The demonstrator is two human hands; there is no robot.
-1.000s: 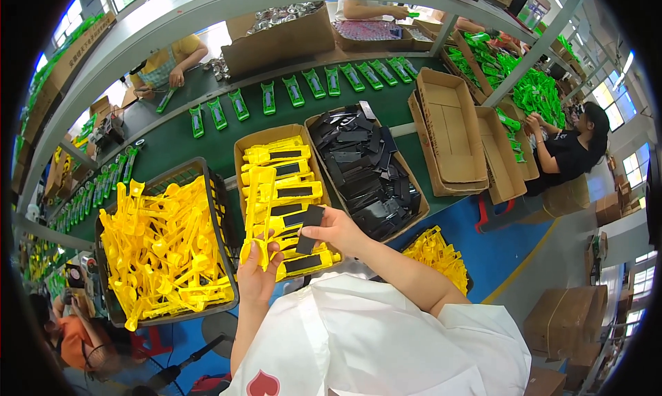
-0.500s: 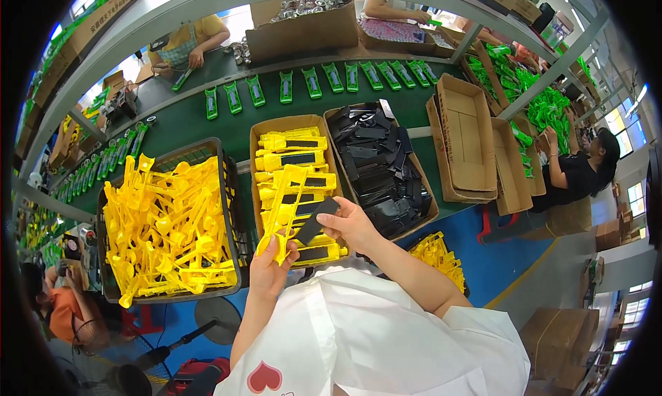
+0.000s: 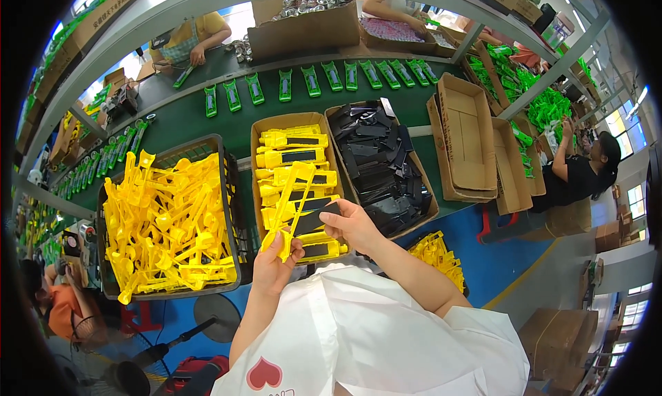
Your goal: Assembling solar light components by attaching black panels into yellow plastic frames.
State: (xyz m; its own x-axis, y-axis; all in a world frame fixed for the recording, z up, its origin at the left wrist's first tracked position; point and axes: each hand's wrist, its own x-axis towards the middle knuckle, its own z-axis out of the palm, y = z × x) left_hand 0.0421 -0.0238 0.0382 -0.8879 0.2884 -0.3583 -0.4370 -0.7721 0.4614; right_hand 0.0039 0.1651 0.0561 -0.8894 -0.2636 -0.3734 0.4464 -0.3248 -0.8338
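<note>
Compared with one second ago, the plate (image 3: 314,221) has turned from near upright to a slant, its lower end now at the frame (image 3: 284,206). The left hand (image 3: 276,266) pinches the frame; the right hand (image 3: 355,228) pinches the plate. Both are at the carton's (image 3: 265,126) near end. Bare surface (image 3: 183,126) lies beyond the crate (image 3: 231,213).

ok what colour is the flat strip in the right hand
The flat strip is black, seen best in the head view.

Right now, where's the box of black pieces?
The box of black pieces is just right of centre in the head view, right beside the box of yellow parts, up and right of the right hand.
</note>
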